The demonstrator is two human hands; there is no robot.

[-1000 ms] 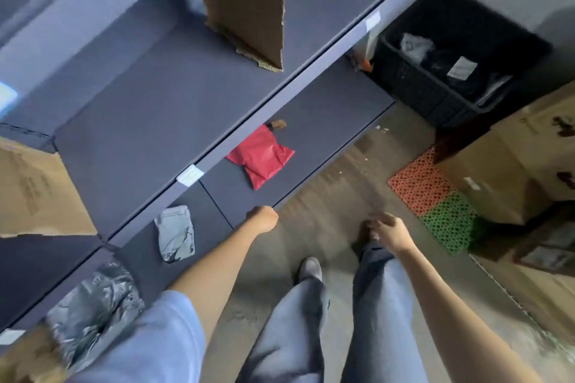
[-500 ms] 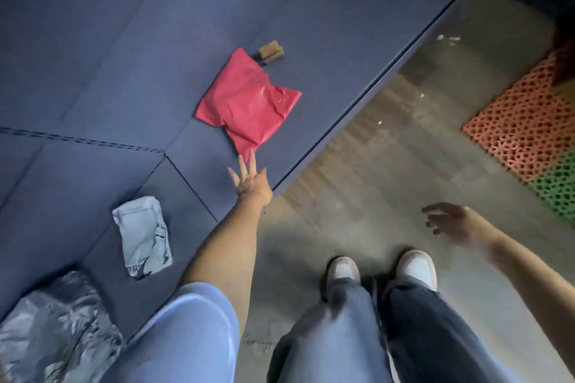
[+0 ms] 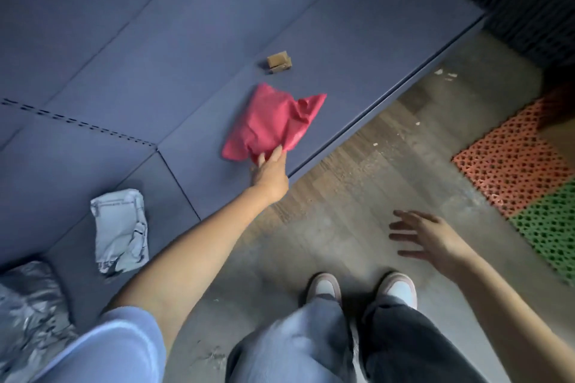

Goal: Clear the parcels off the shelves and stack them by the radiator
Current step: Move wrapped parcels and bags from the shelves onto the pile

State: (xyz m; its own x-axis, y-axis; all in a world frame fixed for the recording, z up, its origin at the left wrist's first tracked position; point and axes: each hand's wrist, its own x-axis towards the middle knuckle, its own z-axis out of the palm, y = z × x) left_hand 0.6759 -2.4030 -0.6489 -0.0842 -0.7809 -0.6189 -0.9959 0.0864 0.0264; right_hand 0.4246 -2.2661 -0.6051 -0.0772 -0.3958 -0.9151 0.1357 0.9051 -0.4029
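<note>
We see the left hand [image 3: 270, 172] pinching the near edge of the red parcel [image 3: 273, 121] lying on the low shelf [image 3: 186, 50] near its front edge. The right hand [image 3: 426, 236] hangs spread above the floor [image 3: 357, 183], holding nothing.

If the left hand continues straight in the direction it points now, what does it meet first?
The left hand is already touching the near edge of the red parcel on the shelf, so it meets that first. Beyond lies the small brown box.
</note>
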